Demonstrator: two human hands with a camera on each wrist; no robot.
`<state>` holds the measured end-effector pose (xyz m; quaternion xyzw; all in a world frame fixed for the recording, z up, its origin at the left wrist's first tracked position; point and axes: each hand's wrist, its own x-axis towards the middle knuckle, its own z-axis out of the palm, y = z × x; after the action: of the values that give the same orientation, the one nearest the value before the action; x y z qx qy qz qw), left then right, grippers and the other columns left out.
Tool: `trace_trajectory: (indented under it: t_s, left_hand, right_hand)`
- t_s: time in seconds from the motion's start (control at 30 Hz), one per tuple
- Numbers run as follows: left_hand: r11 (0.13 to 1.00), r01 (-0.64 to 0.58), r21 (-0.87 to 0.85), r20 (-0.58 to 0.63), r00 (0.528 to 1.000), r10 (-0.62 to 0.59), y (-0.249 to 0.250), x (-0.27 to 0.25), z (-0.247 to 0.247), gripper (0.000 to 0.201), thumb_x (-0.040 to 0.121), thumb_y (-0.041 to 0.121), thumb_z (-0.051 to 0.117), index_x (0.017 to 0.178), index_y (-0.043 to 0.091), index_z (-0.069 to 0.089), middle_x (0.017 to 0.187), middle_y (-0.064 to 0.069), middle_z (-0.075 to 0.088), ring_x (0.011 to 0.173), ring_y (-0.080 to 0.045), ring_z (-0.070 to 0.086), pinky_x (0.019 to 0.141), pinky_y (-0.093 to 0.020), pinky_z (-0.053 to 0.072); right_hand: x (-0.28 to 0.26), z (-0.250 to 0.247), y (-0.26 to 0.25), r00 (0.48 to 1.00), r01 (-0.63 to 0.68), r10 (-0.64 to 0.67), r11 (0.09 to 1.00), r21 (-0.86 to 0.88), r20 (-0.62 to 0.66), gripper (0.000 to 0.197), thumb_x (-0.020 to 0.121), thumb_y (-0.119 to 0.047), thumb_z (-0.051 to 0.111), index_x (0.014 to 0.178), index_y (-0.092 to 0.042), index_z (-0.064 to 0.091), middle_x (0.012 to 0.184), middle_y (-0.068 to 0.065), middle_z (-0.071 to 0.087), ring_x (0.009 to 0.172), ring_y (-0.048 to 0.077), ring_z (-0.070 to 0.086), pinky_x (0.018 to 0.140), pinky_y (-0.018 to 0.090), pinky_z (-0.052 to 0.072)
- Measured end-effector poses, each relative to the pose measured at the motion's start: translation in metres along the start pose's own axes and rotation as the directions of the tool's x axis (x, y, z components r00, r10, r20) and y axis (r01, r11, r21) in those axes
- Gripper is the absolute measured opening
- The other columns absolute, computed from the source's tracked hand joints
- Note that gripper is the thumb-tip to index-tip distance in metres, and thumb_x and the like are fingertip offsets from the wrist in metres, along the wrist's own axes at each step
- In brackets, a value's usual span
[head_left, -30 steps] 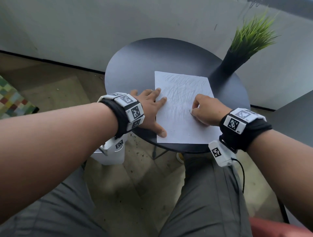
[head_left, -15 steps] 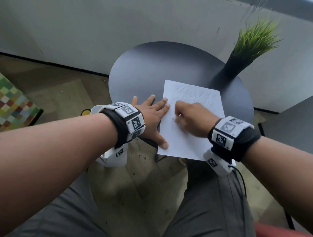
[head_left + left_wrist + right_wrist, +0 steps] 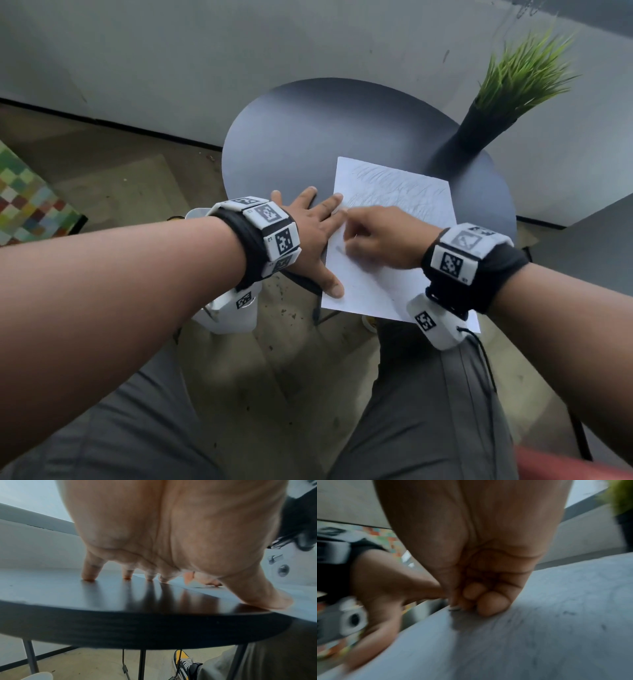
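Note:
A white paper sheet (image 3: pixel 404 205) with faint pencil scribbles lies on the round black table (image 3: pixel 308 137), its near corner hanging over the table edge. My left hand (image 3: pixel 315 236) lies flat with fingers spread, index tip and thumb on the sheet's left edge; in the left wrist view the fingertips (image 3: pixel 88 577) press the tabletop (image 3: pixel 120 622). My right hand (image 3: pixel 373 236) is curled on the sheet near its left edge. In the right wrist view its fingers (image 3: pixel 488 605) pinch what looks like a small white eraser (image 3: pixel 454 608) against the paper (image 3: pixel 539 635).
A green grass plant (image 3: pixel 520 75) in a tall black pot (image 3: pixel 479 133) stands at the table's far right. A white container (image 3: pixel 226 315) sits on the floor under my left wrist. My knees are below the table; a yellow and black shoe (image 3: pixel 181 661) is under it.
My right hand has slid left across the sheet, from its right side to beside my left index finger. The left hand has kept pressing the sheet's left edge.

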<state>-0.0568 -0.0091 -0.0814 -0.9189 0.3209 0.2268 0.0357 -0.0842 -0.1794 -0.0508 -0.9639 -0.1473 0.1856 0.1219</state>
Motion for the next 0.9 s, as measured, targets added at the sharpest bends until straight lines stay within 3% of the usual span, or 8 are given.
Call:
trace_trajectory:
  t_s: [0.1,0.27,0.43,0.5,0.6,0.77,0.83,0.9]
  left_hand:
    - [1.0,0.008,0.021,-0.003,1.0,-0.008,0.0,0.0,0.001,0.139,0.054,0.099,0.051,0.157,0.03,-0.013,0.164,0.01,-0.02,0.152,-0.03,-0.012,0.11,-0.072,0.015]
    - [1.0,0.009,0.015,0.005,1.0,-0.009,0.001,0.0,-0.002,0.14,0.052,0.098,0.054,0.157,0.033,-0.011,0.164,0.009,-0.02,0.151,-0.033,-0.012,0.109,-0.074,0.016]
    - [0.999,0.011,0.034,0.01,1.0,-0.011,0.001,0.002,0.0,0.137,0.051,0.1,0.049,0.155,0.036,-0.014,0.164,0.01,-0.021,0.151,-0.032,-0.012,0.108,-0.073,0.017]
    - [0.999,0.003,0.036,0.013,1.0,-0.004,0.001,0.002,-0.001,0.135,0.051,0.1,0.05,0.154,0.041,-0.014,0.164,0.009,-0.021,0.151,-0.034,-0.012,0.108,-0.074,0.017]
    - [1.0,0.004,0.028,0.028,1.0,-0.005,0.002,0.001,-0.004,0.136,0.05,0.099,0.053,0.154,0.043,-0.013,0.164,0.009,-0.021,0.151,-0.035,-0.012,0.107,-0.076,0.015]
    - [0.998,0.014,0.055,0.039,0.999,-0.017,0.005,0.002,-0.005,0.136,0.051,0.1,0.05,0.154,0.04,-0.016,0.164,0.008,-0.021,0.151,-0.036,-0.011,0.107,-0.076,0.018]
    - [0.999,0.012,0.045,0.042,0.999,-0.014,0.004,0.001,-0.006,0.137,0.051,0.099,0.052,0.154,0.04,-0.015,0.164,0.008,-0.021,0.151,-0.036,-0.011,0.107,-0.077,0.017]
    - [0.999,0.014,0.042,0.051,0.999,-0.016,0.005,0.001,-0.007,0.137,0.051,0.098,0.053,0.155,0.04,-0.015,0.164,0.007,-0.022,0.151,-0.037,-0.012,0.106,-0.078,0.016]
  right_hand:
    - [0.01,0.0,0.013,0.958,-0.221,0.215,0.975,-0.015,-0.19,0.01,0.091,-0.029,0.054,0.094,-0.02,0.053,0.099,0.006,0.064,0.093,0.027,0.055,0.072,0.03,0.038]
    - [-0.011,0.012,-0.015,0.986,0.167,-0.167,0.986,-0.019,0.009,0.008,0.091,-0.019,0.055,0.098,-0.019,0.058,0.087,-0.002,0.062,0.079,0.024,0.055,0.07,0.032,0.041]
    - [0.004,0.0,0.019,0.965,-0.193,0.189,0.981,-0.003,-0.184,0.01,0.091,-0.029,0.055,0.091,-0.019,0.054,0.092,0.004,0.062,0.088,0.026,0.055,0.072,0.032,0.04]
    - [-0.004,0.006,0.012,0.98,-0.083,0.072,0.995,-0.051,-0.184,0.008,0.092,-0.027,0.052,0.095,-0.019,0.053,0.086,0.003,0.06,0.084,0.028,0.056,0.069,0.033,0.04]
    - [-0.019,0.006,-0.003,0.983,0.176,-0.171,0.981,-0.076,0.063,0.01,0.093,-0.023,0.054,0.101,-0.018,0.057,0.081,-0.006,0.055,0.077,0.02,0.052,0.069,0.032,0.038]
    - [-0.003,-0.001,0.024,0.973,-0.173,0.161,0.983,-0.061,-0.165,0.013,0.093,-0.029,0.052,0.097,-0.017,0.052,0.09,0.007,0.062,0.086,0.03,0.056,0.071,0.035,0.044]
    - [-0.009,0.009,0.012,0.991,-0.039,0.022,0.991,-0.125,-0.13,0.014,0.095,-0.026,0.049,0.105,-0.015,0.05,0.093,0.008,0.062,0.079,0.029,0.05,0.067,0.035,0.039]
    - [-0.021,0.015,-0.005,0.982,0.187,-0.185,0.977,-0.099,0.037,0.015,0.094,-0.022,0.051,0.108,-0.015,0.053,0.089,0.0,0.058,0.075,0.022,0.045,0.067,0.032,0.034]
